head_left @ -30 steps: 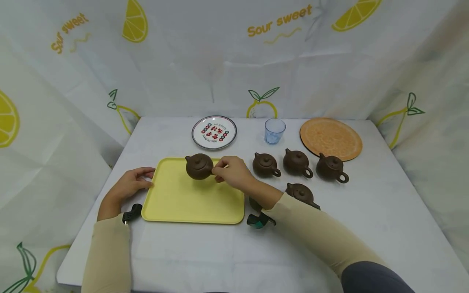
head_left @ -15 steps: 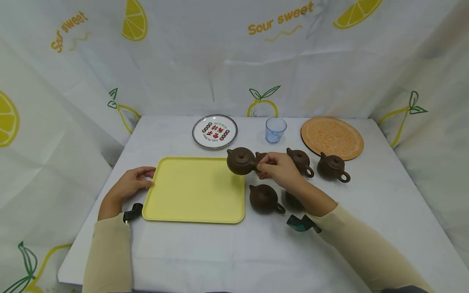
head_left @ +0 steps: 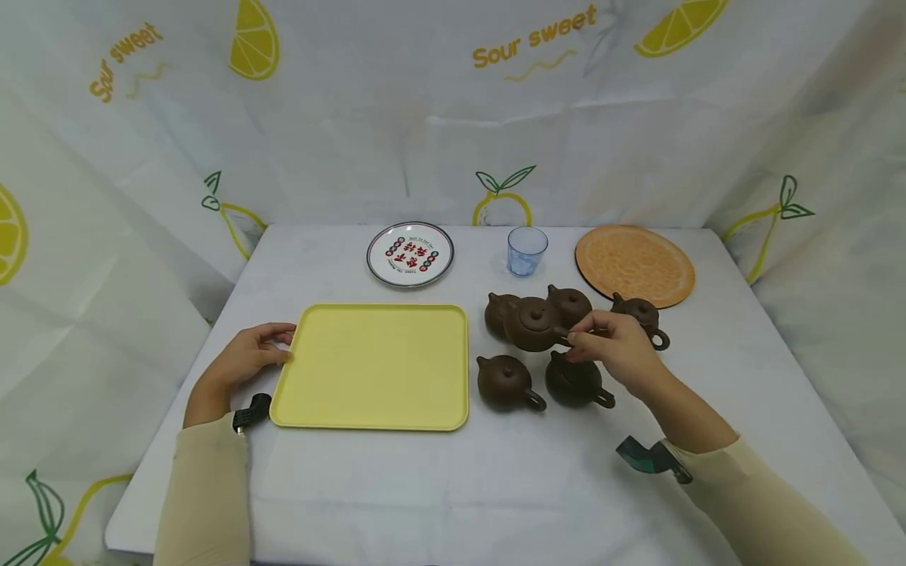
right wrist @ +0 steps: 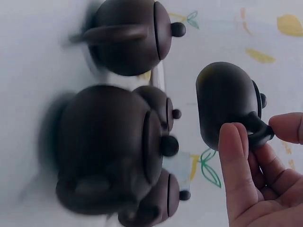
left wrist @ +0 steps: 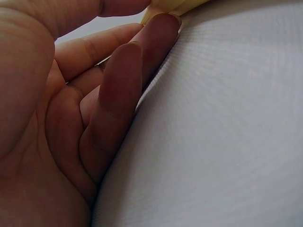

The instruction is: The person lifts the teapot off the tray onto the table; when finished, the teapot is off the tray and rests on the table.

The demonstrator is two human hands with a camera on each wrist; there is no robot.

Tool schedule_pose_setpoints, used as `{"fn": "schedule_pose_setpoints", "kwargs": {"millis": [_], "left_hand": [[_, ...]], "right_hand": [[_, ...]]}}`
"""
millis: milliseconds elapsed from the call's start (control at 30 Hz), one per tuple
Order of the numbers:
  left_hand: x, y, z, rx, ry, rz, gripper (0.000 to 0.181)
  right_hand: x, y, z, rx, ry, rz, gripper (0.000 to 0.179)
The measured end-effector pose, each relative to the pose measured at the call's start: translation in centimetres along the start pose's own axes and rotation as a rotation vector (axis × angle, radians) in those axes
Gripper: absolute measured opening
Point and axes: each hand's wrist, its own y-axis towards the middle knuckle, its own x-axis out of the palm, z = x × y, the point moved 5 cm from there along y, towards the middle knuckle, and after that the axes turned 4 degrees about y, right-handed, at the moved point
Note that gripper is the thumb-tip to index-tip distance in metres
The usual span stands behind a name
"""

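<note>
My right hand pinches a small brown teapot by its looped handle, off the table. In the head view that teapot overlaps two others behind it, a left one and a middle one. More teapots stand nearby: one at front left, one at front right below the hand, and one partly behind the hand. My left hand rests at the left edge of a yellow tray, fingertips touching its rim. Little of the tray shows in the left wrist view.
A white patterned plate lies at the back, with a blue glass to its right. Further right is a round orange-brown board. A white cloth with lemon prints hangs behind the table.
My right hand has carried the teapot from above the tray rightward, over the group of teapots. The left hand stays at the tray's edge.
</note>
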Motion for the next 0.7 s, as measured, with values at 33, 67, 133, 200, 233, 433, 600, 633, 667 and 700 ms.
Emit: {"fn": "schedule_pose_setpoints", "kwargs": {"millis": [33, 67, 133, 200, 233, 433, 600, 633, 667, 700], "left_hand": [[-0.1, -0.1, 0.1, 0.003, -0.001, -0.001, 0.059], [-0.1, -0.1, 0.1, 0.006, -0.006, -0.002, 0.059], [-0.1, -0.1, 0.2, 0.015, -0.009, -0.003, 0.058], [0.0, 0.0, 0.2, 0.026, -0.006, -0.002, 0.057], [0.0, 0.0, 0.2, 0.031, -0.005, -0.002, 0.057], [0.1, 0.1, 0.0, 0.033, -0.007, 0.003, 0.056], [0.1, 0.1, -0.1, 0.034, -0.011, 0.004, 0.057], [0.1, 0.1, -0.1, 0.035, -0.012, 0.003, 0.057], [0.1, 0.1, -0.1, 0.037, -0.011, 0.004, 0.057], [0.1, 0.1, 0.0, 0.037, -0.012, 0.003, 0.057]], "right_hand": [[-0.4, -0.4, 0.2, -0.004, -0.018, 0.007, 0.018], [-0.9, -0.8, 0.3, -0.009, -0.032, 0.015, 0.018], [-1.8, -1.5, 0.8, -0.021, -0.050, 0.027, 0.017], [-2.8, -2.1, 1.4, -0.035, -0.059, 0.043, 0.015], [-3.3, -2.5, 1.8, -0.039, -0.065, 0.053, 0.014], [-6.6, -5.0, 3.7, 0.006, -0.146, 0.116, 0.014], [-8.8, -6.9, 5.1, 0.046, -0.188, 0.131, 0.016], [-9.1, -7.3, 5.4, 0.048, -0.196, 0.130, 0.015], [-9.5, -7.6, 5.7, 0.054, -0.197, 0.128, 0.016], [-9.7, -7.9, 6.1, 0.062, -0.198, 0.127, 0.016]]}}
